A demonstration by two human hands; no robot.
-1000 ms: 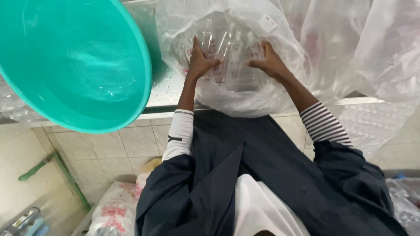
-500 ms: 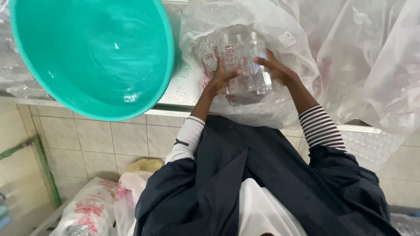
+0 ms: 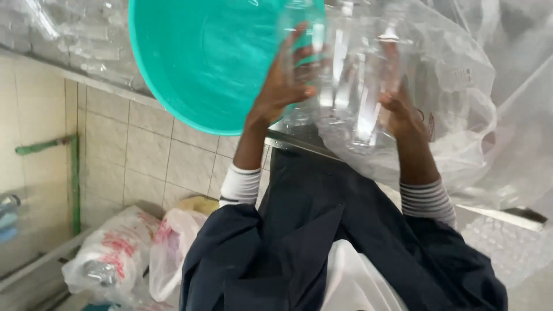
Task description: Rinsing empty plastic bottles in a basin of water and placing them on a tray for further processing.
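Both my hands clamp a bundle of clear plastic bottles (image 3: 345,80) between them, my left hand (image 3: 285,86) on one side, my right hand (image 3: 403,109) opposite, lifted before the round teal plastic basin (image 3: 201,63) and just beside the big clear plastic bag (image 3: 461,115).

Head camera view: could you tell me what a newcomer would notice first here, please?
The big turquoise basin fills the upper left, tilted on the counter edge. Right of it, the left hand and right hand press a cluster of clear plastic bottles between them, in front of a large clear plastic bag. Lower left, printed plastic bags lie by the tiled wall.
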